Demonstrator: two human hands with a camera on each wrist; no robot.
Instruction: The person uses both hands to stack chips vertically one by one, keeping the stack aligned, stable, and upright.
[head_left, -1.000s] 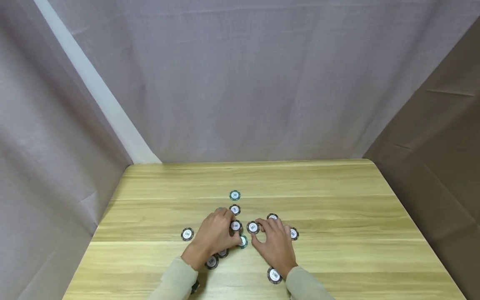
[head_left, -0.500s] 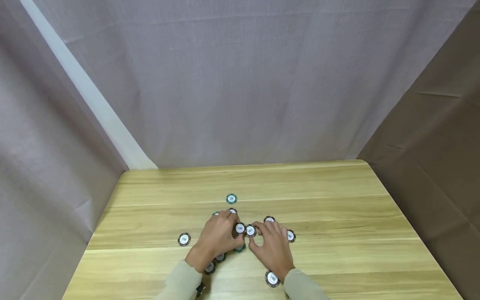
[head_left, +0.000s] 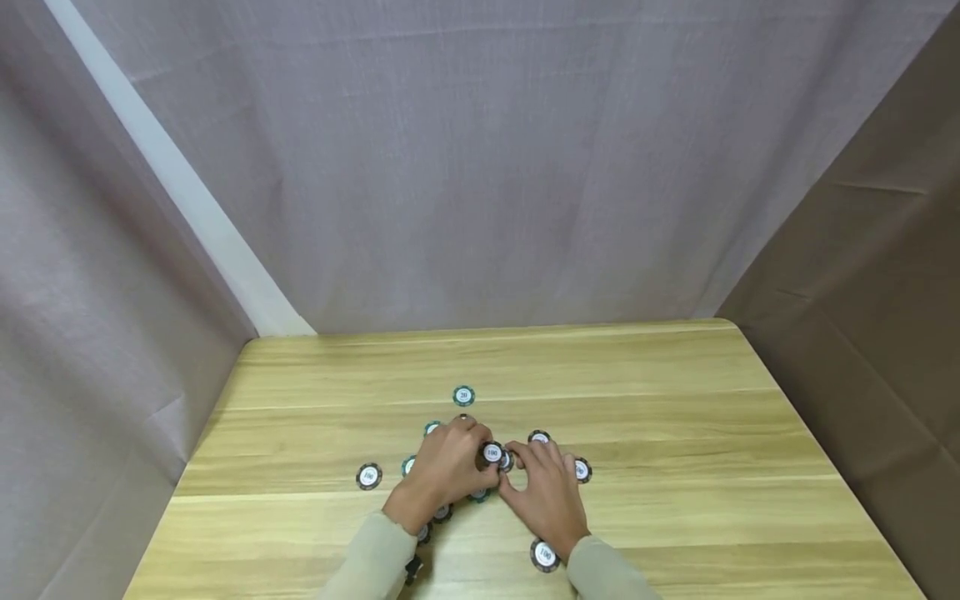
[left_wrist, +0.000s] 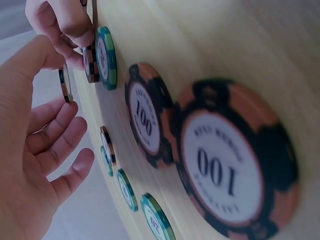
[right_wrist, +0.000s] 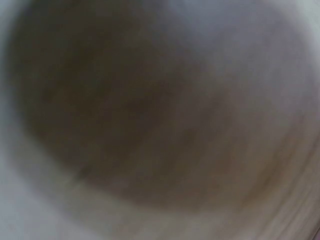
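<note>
My left hand (head_left: 448, 461) pinches a black poker chip (head_left: 492, 452) marked 100 between thumb and fingers. In the left wrist view that chip (left_wrist: 65, 84) is seen edge-on, raised off the table. Just right of it and partly covered by it is another black chip (head_left: 507, 461), low at the tabletop. My right hand (head_left: 550, 492) grips this lower chip at its edge with thumb and forefinger. A green-edged chip (left_wrist: 106, 58) lies beside it in the left wrist view. The right wrist view is a dark blur.
Several loose chips lie around the hands: a green 20 chip (head_left: 463, 396) farther back, a 100 chip (head_left: 368, 476) at left, another 100 chip (head_left: 544, 555) by the right wrist. The wooden table (head_left: 675, 400) ends at a grey curtain (head_left: 480, 167).
My left hand has carried its chip rightward until it overlaps the chip at my right fingertips. A green chip left of the left hand has come into sight. The right hand has barely moved.
</note>
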